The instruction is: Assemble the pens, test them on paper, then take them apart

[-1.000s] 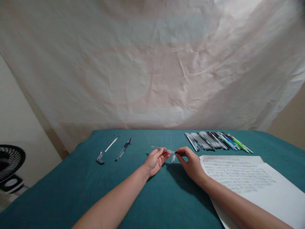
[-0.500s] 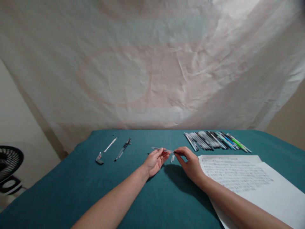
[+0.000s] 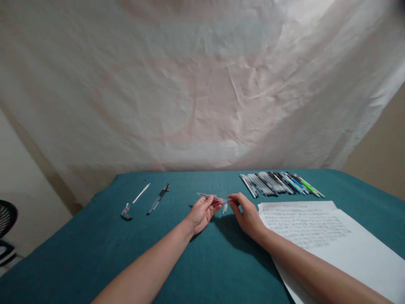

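Over the middle of a teal table, my left hand pinches a clear pen barrel that points left. My right hand is closed in a pinch at the barrel's right end; what its fingertips hold is too small to make out. A small clear cap-like piece lies on the cloth just below the two hands.
A row of several pens lies at the back right. Printed white sheets cover the right side. At the back left lie a white refill, a small clip piece and a dark pen. A fan stands left.
Both hands stay pinched at the pen barrel. The view has shifted, so everything sits slightly further left and the fan is nearly out of frame.
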Tool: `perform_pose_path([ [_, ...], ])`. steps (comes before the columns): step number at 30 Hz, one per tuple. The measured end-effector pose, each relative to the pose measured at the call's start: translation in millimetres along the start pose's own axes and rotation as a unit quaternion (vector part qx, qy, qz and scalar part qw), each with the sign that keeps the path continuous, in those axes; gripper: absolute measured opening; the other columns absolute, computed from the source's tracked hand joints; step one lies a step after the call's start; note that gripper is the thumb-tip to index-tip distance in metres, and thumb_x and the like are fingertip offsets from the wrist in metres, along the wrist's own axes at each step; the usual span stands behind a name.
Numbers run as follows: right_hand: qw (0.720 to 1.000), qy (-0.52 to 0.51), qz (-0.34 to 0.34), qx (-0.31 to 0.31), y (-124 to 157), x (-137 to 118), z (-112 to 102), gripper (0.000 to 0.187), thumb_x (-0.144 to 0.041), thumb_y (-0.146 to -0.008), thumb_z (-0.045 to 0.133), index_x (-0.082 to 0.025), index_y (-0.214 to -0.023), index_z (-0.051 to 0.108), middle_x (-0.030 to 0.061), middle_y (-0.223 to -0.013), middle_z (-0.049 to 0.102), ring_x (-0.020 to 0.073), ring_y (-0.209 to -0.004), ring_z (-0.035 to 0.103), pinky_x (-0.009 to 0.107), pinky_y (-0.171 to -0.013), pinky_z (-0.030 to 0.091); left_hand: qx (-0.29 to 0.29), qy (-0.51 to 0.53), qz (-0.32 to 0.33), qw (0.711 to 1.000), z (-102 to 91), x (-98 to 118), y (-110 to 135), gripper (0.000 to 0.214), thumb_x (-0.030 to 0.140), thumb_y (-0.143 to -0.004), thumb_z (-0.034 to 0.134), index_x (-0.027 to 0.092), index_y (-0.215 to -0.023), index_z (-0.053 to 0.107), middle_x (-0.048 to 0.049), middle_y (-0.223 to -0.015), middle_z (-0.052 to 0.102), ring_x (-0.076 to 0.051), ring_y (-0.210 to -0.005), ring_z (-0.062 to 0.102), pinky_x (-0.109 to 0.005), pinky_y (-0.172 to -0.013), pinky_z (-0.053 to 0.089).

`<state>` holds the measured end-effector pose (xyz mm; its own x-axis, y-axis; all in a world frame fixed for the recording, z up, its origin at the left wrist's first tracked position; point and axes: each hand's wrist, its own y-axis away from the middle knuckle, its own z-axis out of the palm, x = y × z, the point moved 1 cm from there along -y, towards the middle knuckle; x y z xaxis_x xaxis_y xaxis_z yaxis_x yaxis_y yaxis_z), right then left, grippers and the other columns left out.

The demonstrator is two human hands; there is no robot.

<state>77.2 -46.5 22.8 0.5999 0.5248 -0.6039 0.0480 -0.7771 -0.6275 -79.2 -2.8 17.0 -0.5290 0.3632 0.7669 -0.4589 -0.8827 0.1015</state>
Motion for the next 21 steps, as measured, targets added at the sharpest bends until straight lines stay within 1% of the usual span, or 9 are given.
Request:
perform_pose_path([
  [2,1.000,0.001,0.015,-0.006,0.8,1.6,0.3,0.019,-0.026,-0.083,0.037,-0.019,-0.095,0.050,0.0040,-0.080,0.057,0.0138,-0.071,0.054,0.025,-0.066,0.042,-0.002,-0.006,-0.001,1.000,1.3,0.1,0.3,0.008,0.018,-0.079,0.049,0.011,-0.083,0.051,-0.0070,-0.081,0.063,-0.010,-0.076,0.060,-0.020,-0.073,0.048],
  [7,0.997,-0.019,0.075,-0.027,2.3,5.5,1.0,0.022,-0.030,-0.084,0.035,-0.020,-0.096,0.050,-0.0007,-0.061,0.056,0.0120,-0.053,0.053,0.023,-0.054,0.042,-0.007,-0.009,-0.014,1.000,3.1,-0.9,1.1,0.010,0.018,-0.079,0.049,0.010,-0.084,0.051,-0.0079,-0.081,0.063,-0.010,-0.074,0.061,-0.019,-0.071,0.048],
  [9,0.996,-0.035,0.075,-0.032,2.1,3.9,1.2,0.021,-0.031,-0.084,0.036,-0.020,-0.097,0.049,0.0001,-0.064,0.057,0.0123,-0.055,0.055,0.023,-0.055,0.043,-0.002,0.000,-0.008,1.000,2.2,-1.4,0.5,0.010,0.018,-0.079,0.049,0.010,-0.084,0.052,-0.0082,-0.081,0.063,-0.011,-0.076,0.061,-0.020,-0.073,0.048],
  [12,0.996,-0.062,0.054,-0.028,1.6,0.5,2.1,0.020,-0.030,-0.081,0.042,-0.020,-0.098,0.047,0.0026,-0.075,0.060,0.0133,-0.065,0.058,0.025,-0.061,0.044,0.017,0.015,0.004,1.000,0.2,-1.1,-0.8,0.009,0.018,-0.080,0.048,0.010,-0.083,0.052,-0.0082,-0.081,0.063,-0.011,-0.077,0.061,-0.020,-0.074,0.048],
  [16,0.993,-0.094,0.056,-0.034,1.5,0.8,3.6,0.015,-0.030,-0.082,0.040,-0.021,-0.093,0.046,0.0024,-0.076,0.062,0.0139,-0.068,0.059,0.026,-0.064,0.046,0.024,0.020,-0.002,1.000,-0.8,0.3,-1.5,0.010,0.018,-0.081,0.047,0.010,-0.082,0.053,-0.0082,-0.080,0.063,-0.011,-0.076,0.061,-0.019,-0.072,0.048],
  [18,0.994,-0.084,0.065,-0.033,1.7,2.2,2.9,0.016,-0.031,-0.082,0.040,-0.021,-0.092,0.047,0.0021,-0.074,0.063,0.0139,-0.067,0.060,0.026,-0.063,0.046,0.018,0.018,-0.003,1.000,-0.7,0.9,-1.1,0.011,0.019,-0.081,0.047,0.010,-0.082,0.053,-0.0084,-0.080,0.063,-0.011,-0.077,0.061,-0.019,-0.072,0.048],
  [21,0.996,-0.042,0.073,-0.033,2.0,2.9,0.2,0.017,-0.033,-0.082,0.040,-0.021,-0.088,0.050,0.0014,-0.070,0.063,0.0133,-0.063,0.060,0.024,-0.060,0.044,0.009,0.014,0.002,1.000,-0.3,1.4,-0.4,0.011,0.019,-0.081,0.047,0.010,-0.083,0.052,-0.0083,-0.081,0.063,-0.011,-0.077,0.061,-0.019,-0.073,0.048],
])
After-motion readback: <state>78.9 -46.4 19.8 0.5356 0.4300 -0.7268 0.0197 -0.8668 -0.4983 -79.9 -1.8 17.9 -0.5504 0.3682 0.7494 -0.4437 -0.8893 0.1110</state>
